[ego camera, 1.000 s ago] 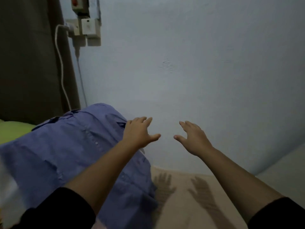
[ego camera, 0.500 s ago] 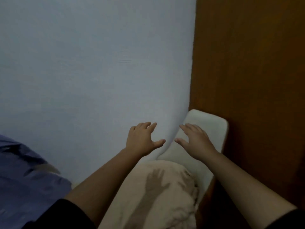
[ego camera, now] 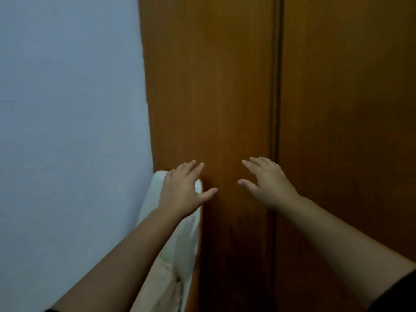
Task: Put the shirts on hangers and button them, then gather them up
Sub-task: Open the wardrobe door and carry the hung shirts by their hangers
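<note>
Before the wooden wardrobe (ego camera: 225, 86), beside the wall (ego camera: 67, 109), left hand (ego camera: 182, 194) and right hand (ego camera: 267, 183) hover with fingers spread, holding nothing. No shirt or hanger shows; shirts likely handle light and limp, best gripped at collar or shoulders.

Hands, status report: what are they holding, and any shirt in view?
Left hand open, empty. Right hand open, empty, raised before the wooden doors. No shirt or hanger in view. White cushion under left hand.
</note>
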A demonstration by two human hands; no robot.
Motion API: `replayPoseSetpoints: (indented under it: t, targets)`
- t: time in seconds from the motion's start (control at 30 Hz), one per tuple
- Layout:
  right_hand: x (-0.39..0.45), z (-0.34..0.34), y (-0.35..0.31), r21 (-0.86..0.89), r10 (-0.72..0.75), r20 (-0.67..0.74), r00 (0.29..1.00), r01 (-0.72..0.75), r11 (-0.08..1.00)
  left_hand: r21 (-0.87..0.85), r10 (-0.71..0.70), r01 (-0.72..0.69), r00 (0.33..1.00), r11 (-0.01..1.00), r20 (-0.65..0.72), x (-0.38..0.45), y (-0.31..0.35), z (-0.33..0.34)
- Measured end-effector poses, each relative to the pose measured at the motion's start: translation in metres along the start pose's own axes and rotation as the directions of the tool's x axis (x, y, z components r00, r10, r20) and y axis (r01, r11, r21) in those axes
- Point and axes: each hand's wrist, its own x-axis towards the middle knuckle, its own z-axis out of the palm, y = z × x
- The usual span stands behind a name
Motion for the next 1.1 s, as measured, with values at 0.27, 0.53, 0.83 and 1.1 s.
replayPoseSetpoints:
  t: [0.27,0.53,0.83,1.1]
  targets:
    - [0.045,-0.056,0.089,-0.185,-0.037,-0.126,0.991,0.013,0.983,-0.182,0.222,-0.245,0.965,0.952,-0.14,0.105,0.075,0.058]
    - [0.158,-0.118,0.134,-0.473,-0.369,-0.281,0.886,0.207,0.856,-0.257,0.286,-0.434,0.842,0.864,-0.458,0.237,0.086,0.082]
    - [0.268,-0.217,0.103,-0.593,-0.451,-0.227,0.863,0.244,0.767,-0.299,0.317,-0.453,0.857,0.84,-0.406,0.347,0.082,0.004]
    - [0.319,-0.276,0.084,-0.686,-0.537,-0.17,0.826,0.293,0.666,-0.338,0.275,-0.329,0.941,0.882,-0.199,0.415,0.098,-0.053]
